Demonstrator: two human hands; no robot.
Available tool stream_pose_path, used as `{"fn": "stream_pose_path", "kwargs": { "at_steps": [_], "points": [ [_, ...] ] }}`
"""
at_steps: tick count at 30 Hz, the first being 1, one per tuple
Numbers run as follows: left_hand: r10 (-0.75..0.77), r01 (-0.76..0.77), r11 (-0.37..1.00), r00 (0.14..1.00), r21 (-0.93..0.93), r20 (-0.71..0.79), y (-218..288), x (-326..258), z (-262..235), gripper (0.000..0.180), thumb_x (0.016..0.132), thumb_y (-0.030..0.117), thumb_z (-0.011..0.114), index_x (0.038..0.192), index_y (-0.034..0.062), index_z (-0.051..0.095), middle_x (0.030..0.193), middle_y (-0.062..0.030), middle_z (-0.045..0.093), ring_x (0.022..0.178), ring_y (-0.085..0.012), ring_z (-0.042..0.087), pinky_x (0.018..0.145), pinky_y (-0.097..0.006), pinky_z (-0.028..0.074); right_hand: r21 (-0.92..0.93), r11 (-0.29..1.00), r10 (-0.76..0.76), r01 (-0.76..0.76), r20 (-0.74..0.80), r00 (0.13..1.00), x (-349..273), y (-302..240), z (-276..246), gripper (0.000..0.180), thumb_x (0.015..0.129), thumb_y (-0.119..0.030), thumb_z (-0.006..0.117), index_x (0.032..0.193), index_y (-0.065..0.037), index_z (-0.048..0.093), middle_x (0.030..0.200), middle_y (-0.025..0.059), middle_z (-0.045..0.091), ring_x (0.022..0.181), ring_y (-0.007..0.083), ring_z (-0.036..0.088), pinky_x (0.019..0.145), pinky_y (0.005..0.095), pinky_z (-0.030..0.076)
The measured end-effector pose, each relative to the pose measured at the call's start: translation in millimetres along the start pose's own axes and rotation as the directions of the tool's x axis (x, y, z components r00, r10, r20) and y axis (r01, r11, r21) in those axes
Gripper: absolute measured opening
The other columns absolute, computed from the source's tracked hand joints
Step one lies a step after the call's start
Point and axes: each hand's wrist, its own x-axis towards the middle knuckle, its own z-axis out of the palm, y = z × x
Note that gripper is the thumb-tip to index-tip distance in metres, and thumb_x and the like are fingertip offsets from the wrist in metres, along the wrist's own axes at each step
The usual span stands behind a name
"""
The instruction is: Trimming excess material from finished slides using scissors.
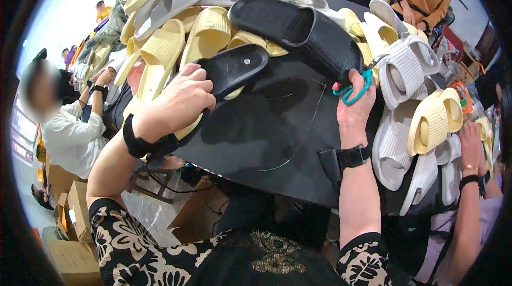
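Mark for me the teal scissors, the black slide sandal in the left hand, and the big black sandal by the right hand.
Teal scissors (353, 92): head view, on the handle loops.
Small black sandal (234, 67): head view, on its sole, held by the left hand (178, 102).
Large black sandal (298, 30): head view, on its strap, beside the right hand (354, 107).

Brown cardboard boxes (74, 208) stand stacked on the floor, well below and left of the left hand (173, 102). Another brown box (69, 259) lies lower still. Far right of the right hand (354, 107), colourful packets (463, 96) sit at the table edge, too blurred to detail.
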Motion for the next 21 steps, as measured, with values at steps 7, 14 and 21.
{"fn": "stream_pose_path", "kwargs": {
  "at_steps": [7, 14, 21],
  "points": [
    [-0.075, 0.076, 0.997, 0.997, 0.018, -0.026, -7.5, -8.4, 19.3, 0.010, 0.062, 0.008, 0.060, 0.070, 0.0094, 0.066, 0.096, -0.0075, 0.056, 0.103, -0.0257, 0.049, 0.101, -0.041, 0.032, -0.201, 0.974, 0.133, -0.100, 0.157, 0.979, -4.1, 6.7, -6.9, 0.034, 0.077, -0.009, 0.065, 0.109, -0.007, 0.051, 0.083, 0.0015, 0.054, 0.066, 0.0101, 0.054, 0.044, 0.0250, 0.046],
    [-0.372, 0.323, 0.920, 0.897, -0.221, -0.240, -10.4, -35.6, 30.4, 0.025, 0.073, -0.003, 0.053, 0.093, 0.0072, 0.064, 0.131, -0.0151, 0.046, 0.124, -0.0350, 0.040, 0.103, -0.044, 0.032, -0.293, 0.949, 0.180, -0.113, 0.214, 0.960, 4.0, 19.6, -18.3, 0.037, 0.076, -0.012, 0.067, 0.110, -0.007, 0.053, 0.082, -0.0004, 0.055, 0.067, 0.0088, 0.055, 0.045, 0.0237, 0.045],
    [-0.673, 0.583, 0.726, 0.711, -0.364, -0.204, -37.7, -73.4, 54.2, 0.033, 0.080, 0.007, 0.056, 0.113, 0.0035, 0.054, 0.124, -0.0202, 0.049, 0.114, -0.0372, 0.047, 0.097, -0.040, 0.038, -0.328, 0.936, 0.218, -0.130, 0.247, 0.944, 0.5, 16.3, -12.3, 0.040, 0.077, -0.013, 0.067, 0.113, -0.006, 0.051, 0.084, 0.0009, 0.056, 0.067, 0.0094, 0.056, 0.047, 0.0243, 0.047]
  ]
}}
